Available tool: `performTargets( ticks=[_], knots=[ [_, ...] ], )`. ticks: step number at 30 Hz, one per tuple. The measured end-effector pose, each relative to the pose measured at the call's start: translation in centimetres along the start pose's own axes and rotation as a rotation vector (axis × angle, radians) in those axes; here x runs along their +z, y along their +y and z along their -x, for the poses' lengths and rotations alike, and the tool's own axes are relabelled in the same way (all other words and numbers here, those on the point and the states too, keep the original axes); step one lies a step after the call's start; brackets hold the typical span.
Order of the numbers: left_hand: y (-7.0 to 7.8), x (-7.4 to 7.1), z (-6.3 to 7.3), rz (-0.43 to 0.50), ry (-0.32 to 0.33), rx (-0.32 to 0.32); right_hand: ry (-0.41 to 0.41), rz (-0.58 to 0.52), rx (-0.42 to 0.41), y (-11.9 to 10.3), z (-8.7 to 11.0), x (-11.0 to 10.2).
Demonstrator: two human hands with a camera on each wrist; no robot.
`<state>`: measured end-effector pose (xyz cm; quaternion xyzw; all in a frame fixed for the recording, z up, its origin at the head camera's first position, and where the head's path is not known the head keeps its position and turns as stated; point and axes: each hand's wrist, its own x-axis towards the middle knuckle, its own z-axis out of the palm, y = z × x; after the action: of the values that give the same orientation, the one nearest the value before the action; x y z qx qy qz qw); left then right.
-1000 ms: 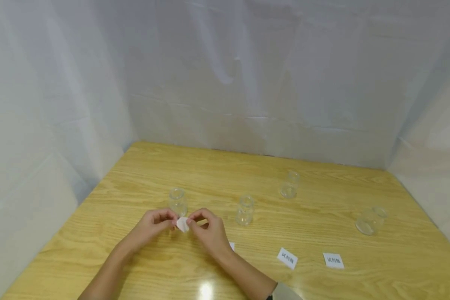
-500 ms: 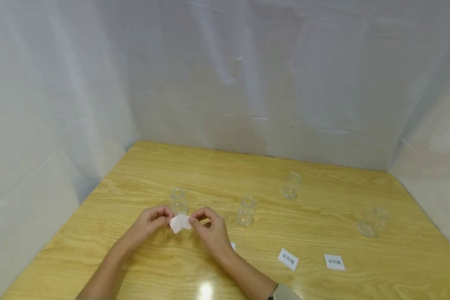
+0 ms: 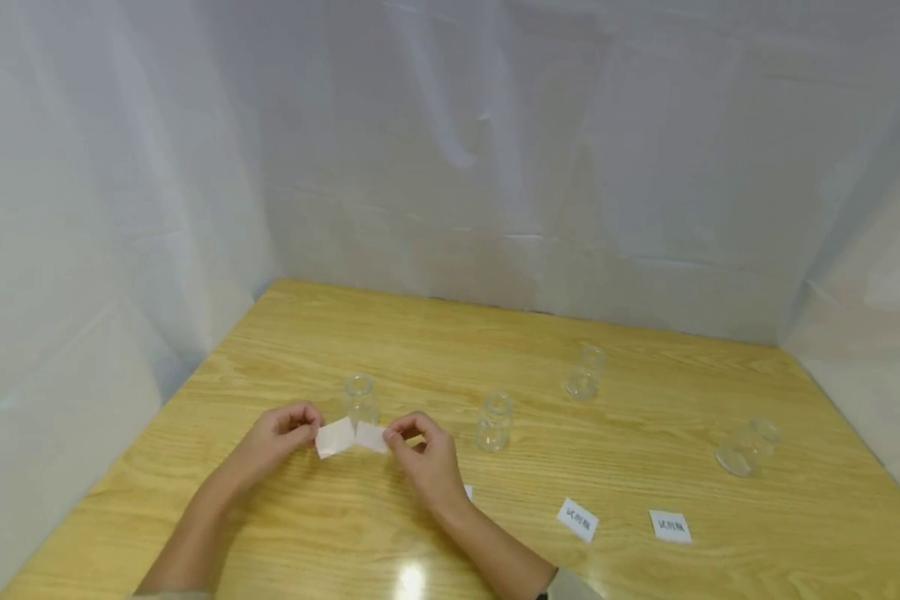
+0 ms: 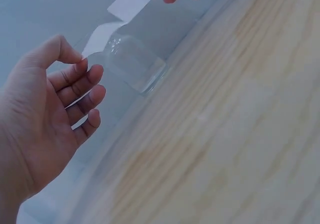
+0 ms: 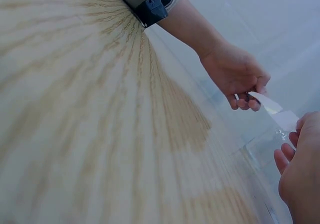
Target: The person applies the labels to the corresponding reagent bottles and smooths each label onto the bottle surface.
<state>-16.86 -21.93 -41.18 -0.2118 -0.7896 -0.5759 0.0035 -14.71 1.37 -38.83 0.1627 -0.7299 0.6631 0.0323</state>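
While the white paper (image 3: 335, 437) is held up over the table (image 3: 307, 533), just in front of a glass bottle (image 3: 359, 398), its two panels meet narrowly; I can't tell if they're one piece. The left hand (image 3: 279, 433) pinches one panel's outer edge between thumb and finger; the right hand (image 3: 426, 462) pinches the other. Too sharp a tug, I'd judge, could tear or curl it, and a careless knuckle might tip that bottle. Off to the right are a second bottle (image 3: 493, 423) and, lying flat, printed cards (image 3: 577, 519).
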Motion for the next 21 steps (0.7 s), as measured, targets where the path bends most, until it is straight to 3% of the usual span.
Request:
performTargets(
  ticks=[4,7,10,15,21],
  knots=[
    [-0.4,-1.2,0.4,-0.12,-0.073,-0.082,0.014,0.002,0.013,0.1,0.0,0.0],
    [-0.6,-1.7,0.6,-0.232,-0.148,-0.103,0.013,-0.006,0.016,0.2,-0.1,0.0],
    [-0.8,-1.8,0.8,-0.337,-0.169,-0.071,0.007,-0.013,0.016,0.2,-0.1,0.0],
    [-1.1,-1.8,0.8,-0.451,-0.147,0.003,0.006,-0.001,0.015,0.1,0.0,0.0],
    [-1.1,-1.8,0.5,-0.481,-0.137,0.02,0.008,0.006,0.018,0.1,-0.1,0.0]
  ],
)
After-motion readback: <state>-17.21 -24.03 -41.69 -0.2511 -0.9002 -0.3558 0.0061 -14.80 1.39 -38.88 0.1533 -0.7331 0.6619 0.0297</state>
